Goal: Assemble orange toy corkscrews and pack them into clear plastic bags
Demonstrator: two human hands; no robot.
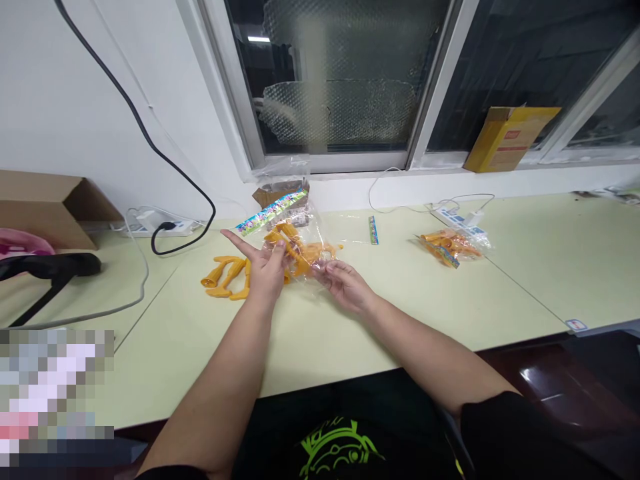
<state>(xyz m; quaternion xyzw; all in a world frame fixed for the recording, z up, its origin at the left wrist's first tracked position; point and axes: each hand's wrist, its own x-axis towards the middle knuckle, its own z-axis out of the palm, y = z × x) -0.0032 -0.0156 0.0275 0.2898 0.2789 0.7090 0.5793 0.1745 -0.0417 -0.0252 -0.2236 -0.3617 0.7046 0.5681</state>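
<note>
A clear plastic bag [317, 230] with orange plastic parts inside and a colourful printed header strip [270, 212] is held over the table between both hands. My left hand [267, 267] pinches the bag's left side with its thumb, its index finger stretched out to the left. My right hand [347, 285] has the lower right edge of the bag between thumb and fingers. Loose orange plastic parts [233, 275] lie on the table just left of my left hand, some partly hidden behind it.
Another bag of orange parts [447, 245] lies at the right by a power strip [457, 221]. A flat bag with a printed strip [373, 230] is nearer. A cardboard box [45, 203], black cable [135, 110] and second power strip [185, 229] are at the left.
</note>
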